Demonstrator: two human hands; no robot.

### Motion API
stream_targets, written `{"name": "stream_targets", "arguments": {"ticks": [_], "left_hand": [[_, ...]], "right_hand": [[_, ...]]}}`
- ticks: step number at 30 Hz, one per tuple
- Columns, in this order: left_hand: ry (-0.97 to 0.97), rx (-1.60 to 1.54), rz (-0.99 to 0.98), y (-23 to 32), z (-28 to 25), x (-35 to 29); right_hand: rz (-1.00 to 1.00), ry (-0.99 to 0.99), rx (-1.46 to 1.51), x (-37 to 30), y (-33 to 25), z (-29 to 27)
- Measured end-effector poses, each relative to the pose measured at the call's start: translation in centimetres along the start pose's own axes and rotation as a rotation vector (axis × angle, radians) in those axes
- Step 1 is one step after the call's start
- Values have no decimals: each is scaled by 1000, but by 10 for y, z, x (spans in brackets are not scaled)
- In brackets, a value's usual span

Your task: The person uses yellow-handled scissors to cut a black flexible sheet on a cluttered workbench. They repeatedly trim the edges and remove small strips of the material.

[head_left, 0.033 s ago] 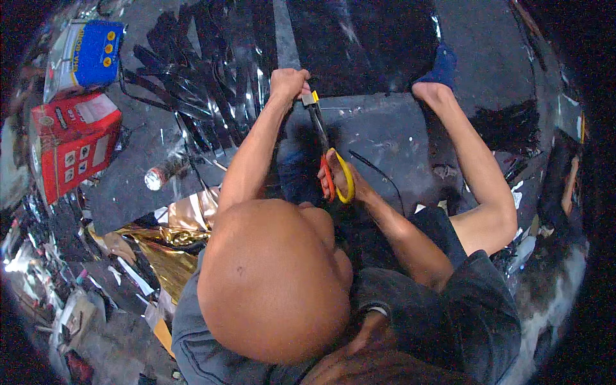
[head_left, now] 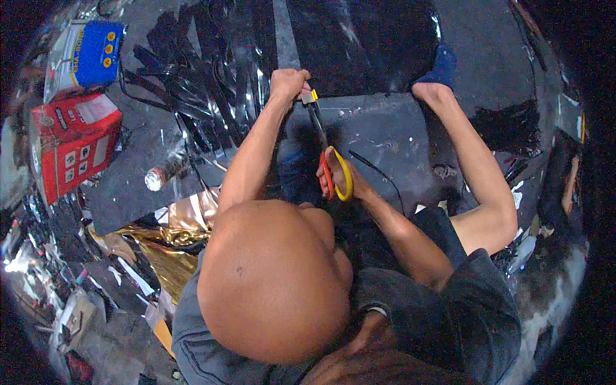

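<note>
My left hand [head_left: 290, 83] is closed in a fist at the upper middle, by the near left corner of a glossy black sheet [head_left: 366, 51]. From its fingers sticks out a small grey-and-yellow piece [head_left: 310, 97]. Lower down, my right hand [head_left: 329, 173] grips scissors [head_left: 345, 179] with one red-orange loop and one yellow loop. Their dark blades point away from me, up to the small piece; the blade tips are hidden there, so I cannot tell whether they touch it.
Cut black strips [head_left: 224, 70] lie tangled left of my left hand. A blue-and-white tin [head_left: 96, 54], a red box [head_left: 77, 144] and a cylinder [head_left: 155, 178] stand or lie at left. Crumpled gold foil [head_left: 170, 260] is near my left arm. A bent leg [head_left: 478, 160] extends at right.
My right hand and the scissor handles have shifted very slightly up and left. My left hand keeps its place.
</note>
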State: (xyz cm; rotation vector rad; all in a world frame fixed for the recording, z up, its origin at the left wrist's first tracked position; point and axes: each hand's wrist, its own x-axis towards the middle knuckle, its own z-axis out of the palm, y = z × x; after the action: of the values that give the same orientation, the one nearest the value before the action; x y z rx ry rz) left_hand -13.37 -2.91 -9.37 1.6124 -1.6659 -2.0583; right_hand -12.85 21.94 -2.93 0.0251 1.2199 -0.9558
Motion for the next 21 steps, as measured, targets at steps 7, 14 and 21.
{"name": "stream_targets", "arguments": {"ticks": [7,14,21], "left_hand": [[9,-41,-59,6,-1,-3],[-27,-126,-40,-2,2,6],[-3,-109,-7,3,2,-1]], "right_hand": [[-4,34,46,12,-2,-4],[-26,-18,150,5,-18,-4],[-75,39,-24,7,-25,-3]]}}
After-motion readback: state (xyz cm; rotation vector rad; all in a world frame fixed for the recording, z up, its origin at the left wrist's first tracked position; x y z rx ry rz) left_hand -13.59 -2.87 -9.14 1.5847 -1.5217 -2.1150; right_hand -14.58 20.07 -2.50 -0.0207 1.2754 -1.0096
